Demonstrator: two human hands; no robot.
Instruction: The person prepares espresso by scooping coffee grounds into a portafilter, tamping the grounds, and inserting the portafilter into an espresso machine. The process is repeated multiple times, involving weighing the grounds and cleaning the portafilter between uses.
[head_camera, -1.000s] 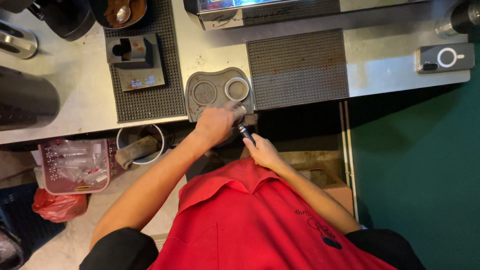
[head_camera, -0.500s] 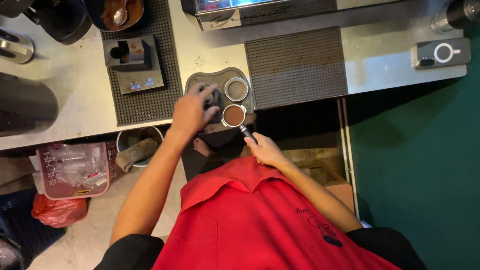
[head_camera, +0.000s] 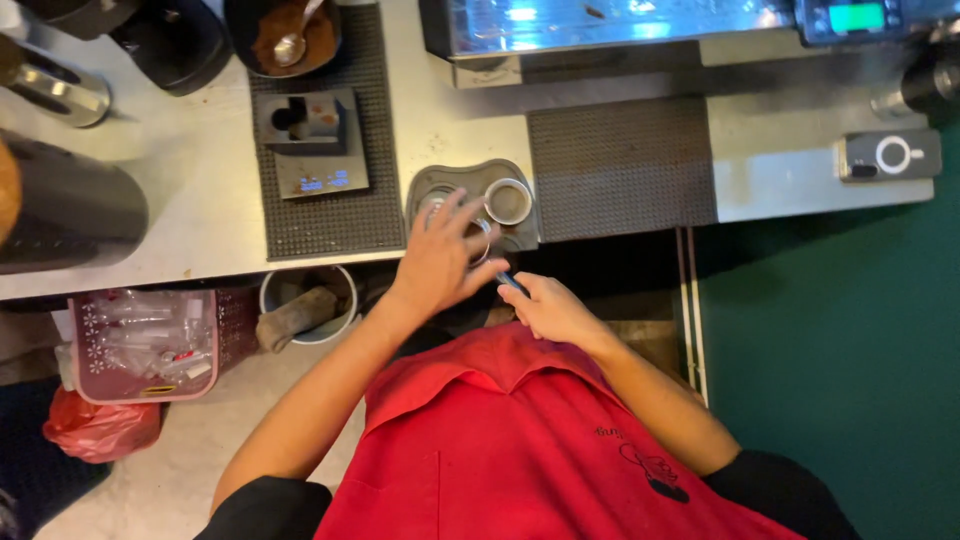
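My left hand (head_camera: 442, 258) lies with fingers spread over a round metal tool (head_camera: 481, 240) that sits on the portafilter's basket at the counter's front edge. The basket itself is hidden under the hand. My right hand (head_camera: 552, 310) grips the portafilter's dark handle (head_camera: 512, 284) just below the counter edge. Right behind the left hand sits a grey tamping station (head_camera: 520, 235) with a metal ring (head_camera: 508, 201) in its right socket. I wear a red apron.
A small scale (head_camera: 312, 150) stands on a black ribbed mat to the left, with a bowl of ground coffee and a spoon (head_camera: 285, 35) behind it. Another black mat (head_camera: 620, 165) lies right. A white bucket (head_camera: 305, 300) and pink basket (head_camera: 150, 340) sit below the counter.
My left hand reached forward to the station's left socket, then came back onto the portafilter basket, covering the coffee that showed half a second ago. The right hand kept hold of the handle.
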